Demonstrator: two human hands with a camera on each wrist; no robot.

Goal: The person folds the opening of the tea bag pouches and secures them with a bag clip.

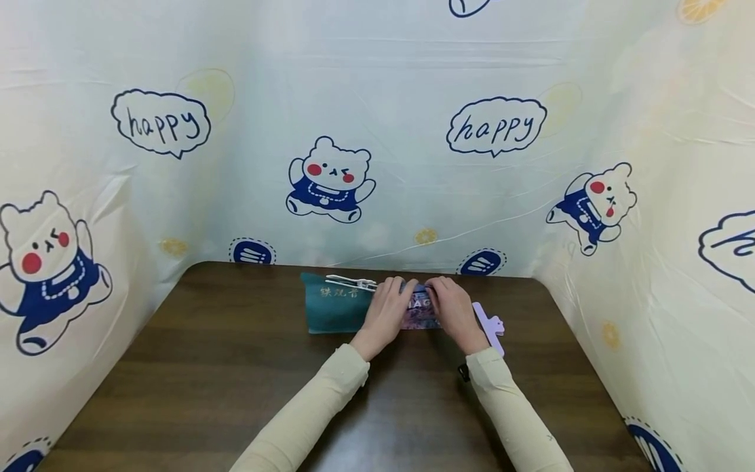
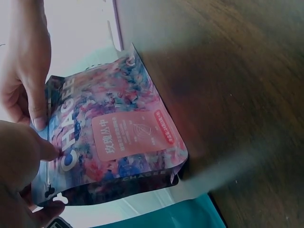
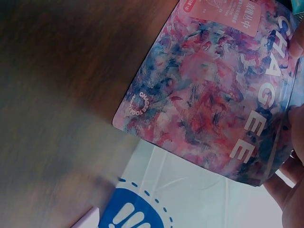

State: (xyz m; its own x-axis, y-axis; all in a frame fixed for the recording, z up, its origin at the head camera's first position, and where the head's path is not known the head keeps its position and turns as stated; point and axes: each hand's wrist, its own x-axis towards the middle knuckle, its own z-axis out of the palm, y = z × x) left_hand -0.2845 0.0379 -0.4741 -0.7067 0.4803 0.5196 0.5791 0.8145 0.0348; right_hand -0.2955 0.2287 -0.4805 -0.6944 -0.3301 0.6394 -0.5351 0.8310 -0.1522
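A pink and blue tea pouch (image 1: 420, 317) with large "CHAGEE" lettering stands between both hands at the back of the table. My left hand (image 1: 386, 309) pinches its upper edge at the left end, thumb on the printed front. At the other end, my right hand (image 1: 457, 308) grips the same edge. A zip line runs along the top of the pouch (image 2: 109, 128), just below the edge, in the left wrist view. In the right wrist view the pouch's front (image 3: 204, 95) faces the camera, and the right fingers reach behind its top corner.
Left of the pouch is a teal bag (image 1: 333, 311) with gold characters, a white clip (image 1: 354, 282) along its top. A lilac clip (image 1: 488, 328) lies beside the right wrist. Patterned cloth (image 1: 377, 196) hangs behind the dark wooden table (image 1: 236, 380).
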